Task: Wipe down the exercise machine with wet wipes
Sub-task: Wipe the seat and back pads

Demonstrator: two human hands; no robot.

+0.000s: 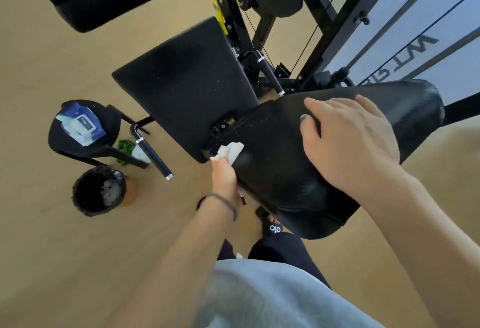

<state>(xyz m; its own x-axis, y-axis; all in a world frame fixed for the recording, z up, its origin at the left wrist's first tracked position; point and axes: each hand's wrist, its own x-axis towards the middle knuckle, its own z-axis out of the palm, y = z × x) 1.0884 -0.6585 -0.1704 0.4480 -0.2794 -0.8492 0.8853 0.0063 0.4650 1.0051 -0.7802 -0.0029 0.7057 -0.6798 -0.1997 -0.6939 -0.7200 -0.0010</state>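
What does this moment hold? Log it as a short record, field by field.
left hand: grips a crumpled white wipe against the side of the seat pad
right hand: lies flat on top of the black seat pad, fingers spread
wipes pack: on a small black pad to the left
bin: black-lined, on the floor, white scraps inside
floor: light wood

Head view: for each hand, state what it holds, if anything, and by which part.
The left hand pinches a crumpled white wet wipe by its lower end. The right hand holds nothing; it rests open on the black seat pad.
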